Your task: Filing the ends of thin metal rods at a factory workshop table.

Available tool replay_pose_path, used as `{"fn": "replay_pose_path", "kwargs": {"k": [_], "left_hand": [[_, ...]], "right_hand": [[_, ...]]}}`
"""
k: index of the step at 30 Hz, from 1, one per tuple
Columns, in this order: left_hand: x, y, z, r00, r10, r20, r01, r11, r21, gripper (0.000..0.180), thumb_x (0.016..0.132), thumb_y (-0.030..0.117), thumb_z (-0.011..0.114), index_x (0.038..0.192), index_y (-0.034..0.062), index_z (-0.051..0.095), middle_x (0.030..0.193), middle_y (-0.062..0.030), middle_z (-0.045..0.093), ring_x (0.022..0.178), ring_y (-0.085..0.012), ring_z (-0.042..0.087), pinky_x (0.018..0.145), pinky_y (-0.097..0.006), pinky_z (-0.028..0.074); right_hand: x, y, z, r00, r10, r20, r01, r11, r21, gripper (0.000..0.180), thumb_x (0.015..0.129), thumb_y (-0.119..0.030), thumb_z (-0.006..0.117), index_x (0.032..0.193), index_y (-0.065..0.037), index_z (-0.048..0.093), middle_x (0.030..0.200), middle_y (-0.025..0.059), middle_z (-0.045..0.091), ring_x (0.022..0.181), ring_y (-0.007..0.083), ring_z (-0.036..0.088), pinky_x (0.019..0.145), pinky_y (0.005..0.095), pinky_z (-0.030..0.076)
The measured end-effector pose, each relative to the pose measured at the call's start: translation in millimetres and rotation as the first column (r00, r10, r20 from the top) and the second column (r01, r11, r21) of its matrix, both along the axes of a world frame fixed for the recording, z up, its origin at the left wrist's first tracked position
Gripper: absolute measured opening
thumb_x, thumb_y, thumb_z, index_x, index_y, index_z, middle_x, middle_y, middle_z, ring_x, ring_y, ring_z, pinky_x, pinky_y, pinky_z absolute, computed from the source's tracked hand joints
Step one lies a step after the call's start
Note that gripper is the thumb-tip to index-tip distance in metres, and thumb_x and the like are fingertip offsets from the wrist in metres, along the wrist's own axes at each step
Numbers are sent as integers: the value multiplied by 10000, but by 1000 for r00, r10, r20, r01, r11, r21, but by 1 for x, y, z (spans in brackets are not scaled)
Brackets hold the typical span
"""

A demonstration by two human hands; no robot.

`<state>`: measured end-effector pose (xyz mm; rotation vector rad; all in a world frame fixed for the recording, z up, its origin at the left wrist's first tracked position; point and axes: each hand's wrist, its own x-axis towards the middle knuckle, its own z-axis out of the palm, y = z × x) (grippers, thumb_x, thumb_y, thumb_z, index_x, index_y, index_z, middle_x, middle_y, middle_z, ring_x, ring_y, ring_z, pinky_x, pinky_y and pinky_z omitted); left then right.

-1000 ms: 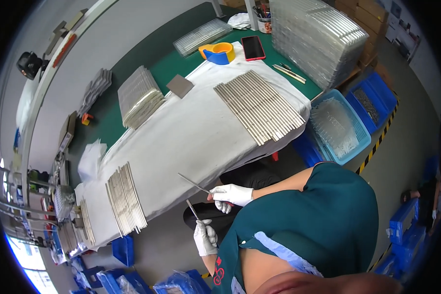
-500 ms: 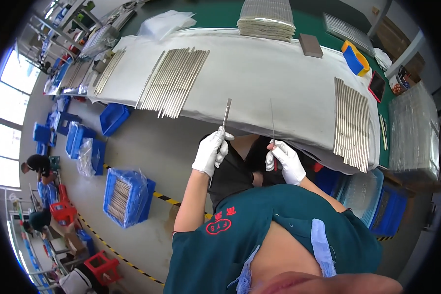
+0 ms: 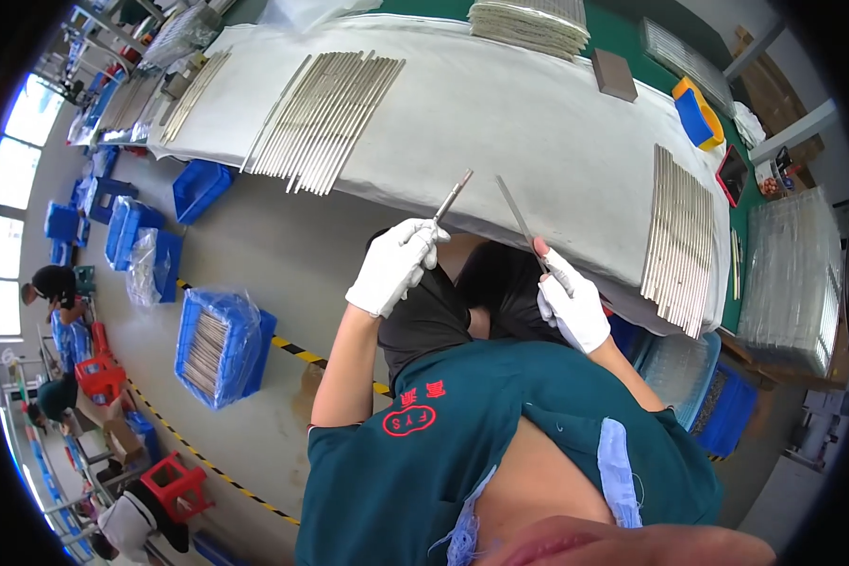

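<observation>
My left hand (image 3: pixel 394 267), in a white glove, is closed round a slim silvery metal rod (image 3: pixel 456 191) whose upper end leans right. My right hand (image 3: pixel 573 307), gloved with a bare thumb tip showing, grips a thin flat file (image 3: pixel 515 207) that leans left. Its handle is hidden in the palm. The tips of rod and file are close but apart, in front of the table's near edge. On the white cloth (image 3: pixel 500 113), several similar rods (image 3: pixel 335 118) lie side by side at the left, and another row of rods (image 3: pixel 677 241) lies at the right.
A brown block (image 3: pixel 614 74), a blue and yellow holder (image 3: pixel 697 115) and a red-edged phone (image 3: pixel 731 175) lie at the far right. Stacked clear trays (image 3: pixel 526 26) stand at the back. On the floor at left is a blue crate (image 3: pixel 222 349) of rods. Other people work farther left.
Both hands have moved slightly forward. The rod has tipped to the right and the file to the left, now showing its flat side. The whole view has shifted a little.
</observation>
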<state>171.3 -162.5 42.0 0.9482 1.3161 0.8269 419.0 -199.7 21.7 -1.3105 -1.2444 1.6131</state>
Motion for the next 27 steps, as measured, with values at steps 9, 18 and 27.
{"fn": "replay_pose_path", "kwargs": {"k": [9,18,27], "left_hand": [[-4,-26,13,997,6,74,-8,1000,23,257,919,220,481,1028,40,629,541,34,469,400,-7,301,373,-163,215],[-28,-35,-15,908,360,215,-381,923,63,280,945,296,450,818,64,543,524,45,413,370,-9,294,341,-167,205],[-92,15,-36,308,871,382,-951,287,112,520,881,457,520,504,189,283,389,50,247,272,-82,246,279,-252,178]], "right_hand": [[-7,3,9,993,-111,-49,107,990,-88,464,923,-172,450,1362,-58,352,563,-15,414,461,53,352,434,191,313],[-9,11,13,965,-229,-128,242,966,94,454,931,-145,422,1372,-81,335,506,-48,304,384,35,263,348,174,250],[-27,65,31,897,-383,-220,437,846,307,413,957,-191,396,1363,-127,367,572,-56,294,443,26,258,395,174,246]]}}
